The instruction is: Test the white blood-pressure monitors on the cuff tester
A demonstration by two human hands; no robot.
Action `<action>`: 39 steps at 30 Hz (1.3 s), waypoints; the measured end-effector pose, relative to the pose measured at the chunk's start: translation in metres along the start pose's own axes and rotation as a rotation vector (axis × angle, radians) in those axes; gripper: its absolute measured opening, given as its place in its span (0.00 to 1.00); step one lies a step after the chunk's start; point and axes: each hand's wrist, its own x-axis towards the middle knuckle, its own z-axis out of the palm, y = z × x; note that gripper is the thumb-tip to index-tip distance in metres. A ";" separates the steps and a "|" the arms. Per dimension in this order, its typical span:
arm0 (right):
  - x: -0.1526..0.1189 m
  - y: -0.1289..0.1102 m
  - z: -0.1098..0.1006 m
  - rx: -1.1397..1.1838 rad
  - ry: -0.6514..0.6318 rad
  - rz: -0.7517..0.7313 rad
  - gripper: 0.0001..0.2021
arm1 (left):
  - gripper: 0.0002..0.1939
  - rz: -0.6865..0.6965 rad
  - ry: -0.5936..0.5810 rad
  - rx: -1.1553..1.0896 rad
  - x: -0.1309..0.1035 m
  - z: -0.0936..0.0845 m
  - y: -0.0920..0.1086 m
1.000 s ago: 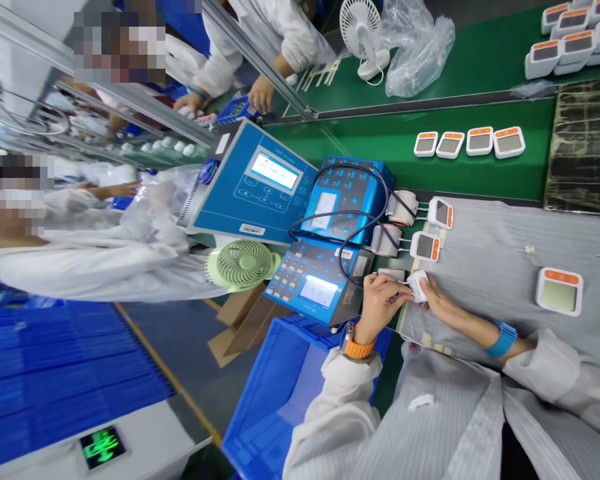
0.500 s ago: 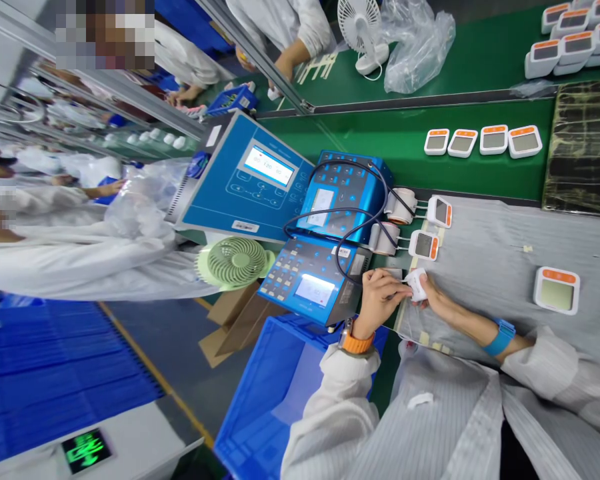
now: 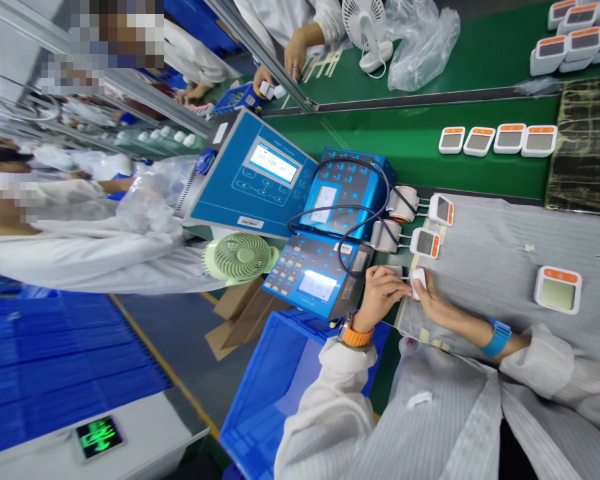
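The sole view looks from the wearer's head, forward and steeply down past a pale grey striped cloth coat (image 3: 430, 427) at lower right onto a grey-cloth-covered bench (image 3: 500, 257). The bare left hand (image 3: 383, 297) and right hand (image 3: 433, 303) sit near, right of centre. Its wide field reaches left to a co-worker's long white sleeve (image 3: 95, 257), farther off.

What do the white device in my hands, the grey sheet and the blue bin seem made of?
Small white boxy device: probably smooth moulded plastic, judging by its even white surface. Wrinkled grey bench sheet: matte, perhaps cloth or thin soft matting; the creases fit either. Open blue rectangular bin: likely rigid plastic, slightly glossy, from its uniform colour and soft sheen.
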 end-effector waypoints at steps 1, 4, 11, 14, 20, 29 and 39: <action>-0.002 -0.001 0.002 -0.050 -0.005 0.018 0.39 | 0.10 0.000 -0.004 0.016 -0.001 0.000 0.000; -0.012 -0.010 0.004 -0.311 -0.079 0.010 0.42 | 0.19 -0.015 -0.010 0.099 -0.005 -0.001 0.003; 0.042 -0.085 -0.115 -0.959 -0.181 -0.134 0.24 | 0.30 0.035 -0.109 0.276 0.003 -0.002 0.007; 0.108 -0.111 -0.221 -1.145 0.387 -0.248 0.22 | 0.33 0.001 -0.170 0.283 0.009 -0.010 0.006; 0.195 -0.105 -0.339 -1.522 0.413 -0.253 0.38 | 0.38 -0.064 -0.308 0.302 0.019 -0.022 0.008; 0.118 -0.097 -0.273 -1.451 0.545 -0.355 0.31 | 0.31 -0.060 -0.545 0.254 0.056 -0.047 0.035; -0.066 0.008 -0.151 -1.421 0.371 -0.464 0.31 | 0.45 0.073 -0.609 0.455 0.082 -0.083 0.052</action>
